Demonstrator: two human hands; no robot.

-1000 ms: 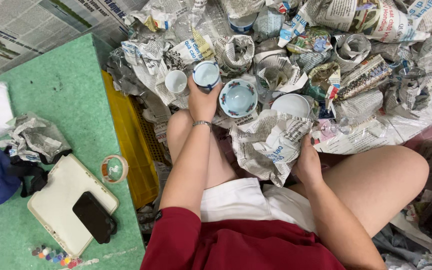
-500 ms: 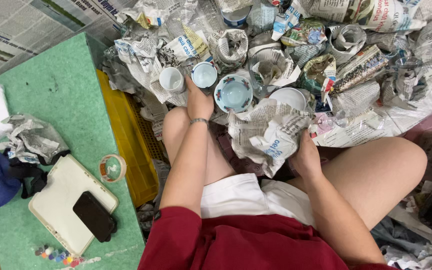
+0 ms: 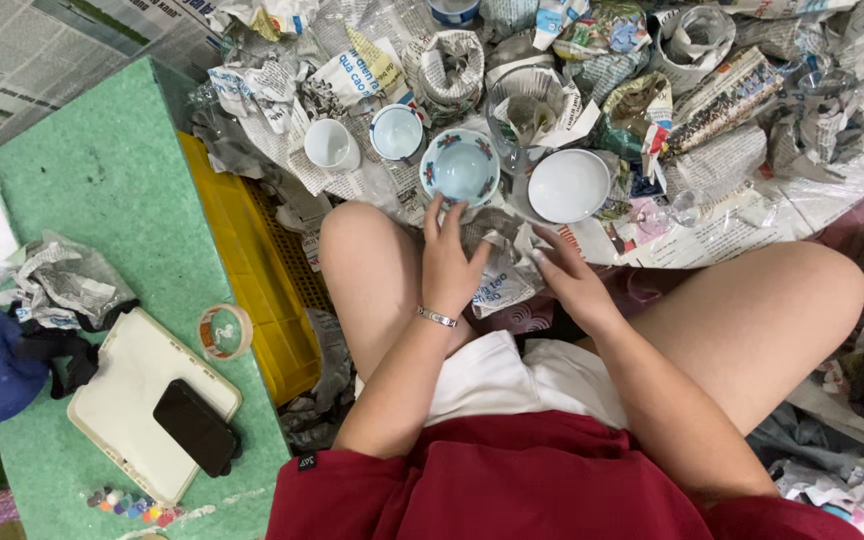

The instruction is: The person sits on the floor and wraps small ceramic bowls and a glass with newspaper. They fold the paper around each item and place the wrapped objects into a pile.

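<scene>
The person sits with bare knees apart before a heap of crumpled newspaper, and both hands meet over a crumpled newspaper sheet (image 3: 497, 275) lying between the knees. The left hand (image 3: 449, 262) rests on the sheet's left part with fingers loosely spread, its fingertips reaching up to the near rim of a blue-lined bowl with red and green flowers (image 3: 460, 167); a thin bracelet (image 3: 437, 317) circles that wrist. The right hand (image 3: 570, 280) lies open on the sheet's right part, fingers pointing up and left; whether either hand pinches the paper cannot be told. Just right of the flowered bowl stands a plain white bowl (image 3: 569, 185), and to its left a small blue-rimmed cup (image 3: 397, 132) and a white cup (image 3: 331, 144). On the green worktop (image 3: 102, 180) at the left lie a tape roll (image 3: 224, 331) and a dark phone (image 3: 197, 427) on a white tray (image 3: 132, 380).
</scene>
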